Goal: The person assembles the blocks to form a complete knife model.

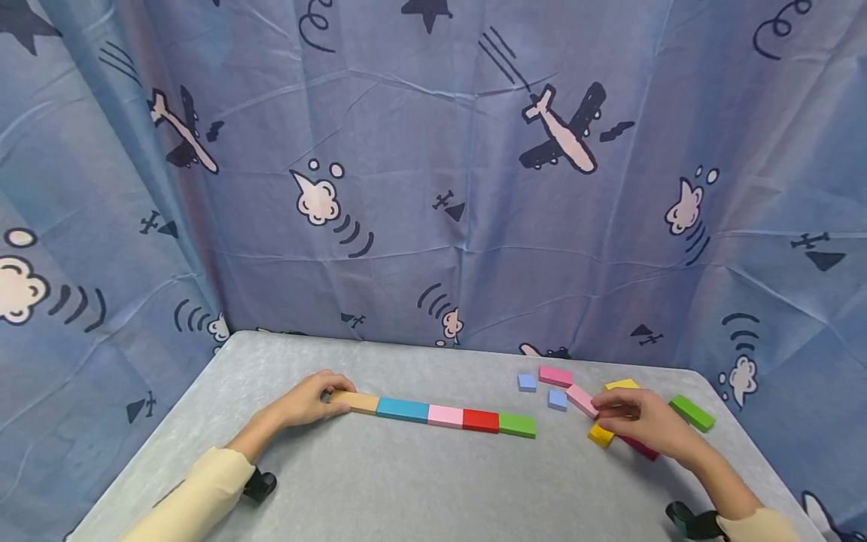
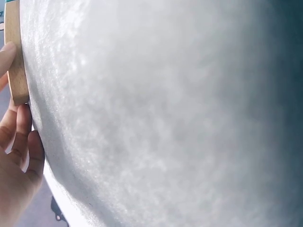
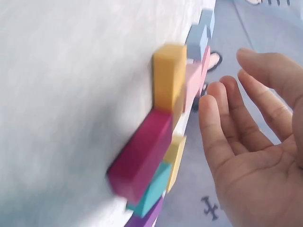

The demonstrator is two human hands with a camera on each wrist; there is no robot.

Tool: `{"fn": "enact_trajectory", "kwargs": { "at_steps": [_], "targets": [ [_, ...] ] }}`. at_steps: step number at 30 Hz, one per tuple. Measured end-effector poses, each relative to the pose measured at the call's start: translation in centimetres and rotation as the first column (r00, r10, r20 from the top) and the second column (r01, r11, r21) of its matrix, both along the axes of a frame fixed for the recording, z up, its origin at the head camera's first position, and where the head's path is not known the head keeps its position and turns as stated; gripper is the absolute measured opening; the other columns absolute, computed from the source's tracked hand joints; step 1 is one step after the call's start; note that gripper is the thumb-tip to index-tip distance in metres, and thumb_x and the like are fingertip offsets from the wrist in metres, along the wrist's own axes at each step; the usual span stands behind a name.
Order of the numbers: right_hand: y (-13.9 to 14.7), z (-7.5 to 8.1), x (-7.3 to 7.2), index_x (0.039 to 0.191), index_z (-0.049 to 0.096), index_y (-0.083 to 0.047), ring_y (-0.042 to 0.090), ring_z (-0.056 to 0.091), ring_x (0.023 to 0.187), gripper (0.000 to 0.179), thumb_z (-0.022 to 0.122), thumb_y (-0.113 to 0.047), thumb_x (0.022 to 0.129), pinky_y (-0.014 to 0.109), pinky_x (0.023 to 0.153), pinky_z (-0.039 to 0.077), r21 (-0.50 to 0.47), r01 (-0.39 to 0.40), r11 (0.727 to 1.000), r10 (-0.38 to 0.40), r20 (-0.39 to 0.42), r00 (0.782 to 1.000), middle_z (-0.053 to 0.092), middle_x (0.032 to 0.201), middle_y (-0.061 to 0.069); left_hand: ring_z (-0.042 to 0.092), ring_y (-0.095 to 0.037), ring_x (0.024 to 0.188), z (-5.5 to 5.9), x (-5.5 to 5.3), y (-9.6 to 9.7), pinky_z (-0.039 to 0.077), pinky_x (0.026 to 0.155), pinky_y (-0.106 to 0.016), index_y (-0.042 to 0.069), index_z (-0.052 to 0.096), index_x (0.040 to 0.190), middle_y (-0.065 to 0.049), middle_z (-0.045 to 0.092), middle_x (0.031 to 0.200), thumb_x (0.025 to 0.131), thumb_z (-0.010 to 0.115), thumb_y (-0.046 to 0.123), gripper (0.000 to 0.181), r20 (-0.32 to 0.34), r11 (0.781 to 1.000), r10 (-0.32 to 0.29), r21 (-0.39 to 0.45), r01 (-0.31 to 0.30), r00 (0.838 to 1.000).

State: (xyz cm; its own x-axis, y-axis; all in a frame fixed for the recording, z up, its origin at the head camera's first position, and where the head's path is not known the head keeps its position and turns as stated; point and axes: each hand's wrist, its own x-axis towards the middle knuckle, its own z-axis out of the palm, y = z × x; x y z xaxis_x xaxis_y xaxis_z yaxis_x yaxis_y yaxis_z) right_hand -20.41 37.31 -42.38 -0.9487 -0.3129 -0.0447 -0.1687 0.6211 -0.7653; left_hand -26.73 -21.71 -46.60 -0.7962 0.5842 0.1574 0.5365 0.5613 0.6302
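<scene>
A row of flat blocks lies end to end on the table. At its left end my left hand (image 1: pixel 314 399) pinches a natural-wood block (image 1: pixel 361 403) between thumb and fingers; the left wrist view shows the thumb over that block's side. A blue block (image 1: pixel 403 409), a light pink block (image 1: pixel 445 416), a red block (image 1: pixel 481 421) and a green block (image 1: pixel 517 425) continue the row rightward. My right hand (image 1: pixel 643 421) hovers over a loose group of blocks with fingers slightly bent and nothing held. Nearest to it are a yellow block (image 1: pixel 600 434) and a dark magenta block (image 3: pixel 142 156).
Beside the right hand are a pink block (image 1: pixel 581 400), a deeper pink block (image 1: pixel 555 376), two small light-blue blocks (image 1: pixel 558 400) and another green block (image 1: pixel 692 413). A teal block (image 3: pixel 150 191) and a purple block (image 3: pixel 146 217) show in the right wrist view. A patterned curtain (image 1: pixel 406 301) hangs behind the table.
</scene>
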Motion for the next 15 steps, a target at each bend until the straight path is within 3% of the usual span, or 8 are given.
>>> {"fn": "enact_trajectory", "kwargs": {
  "at_steps": [5,15],
  "targets": [
    [1.9,-0.1,0.6,0.125,0.065,0.008,0.028,0.067,0.099,0.042,0.078,-0.014,0.092,0.028,0.079,0.055,0.038,0.065,0.997,-0.065,0.007,0.998,0.067,0.116,0.019,0.055,-0.024,0.094,0.0,0.0,0.0,0.044,0.085,-0.047,0.012,0.072,0.112,0.000,0.063,0.105,0.092,0.078,0.018,0.021,-0.003,1.000,0.003,-0.004,-0.003,1.000],
    [4.8,0.1,1.7,0.124,0.063,0.010,0.026,0.066,0.096,0.041,0.077,-0.013,0.092,0.029,0.077,0.056,0.080,0.120,0.990,-0.123,0.041,0.991,0.066,0.115,0.021,0.054,-0.024,0.094,0.1,0.0,0.0,0.044,0.084,-0.045,0.012,0.072,0.112,0.000,0.063,0.105,0.093,0.078,0.019,0.022,-0.001,1.000,0.007,-0.011,-0.007,1.000]
  ]
}}
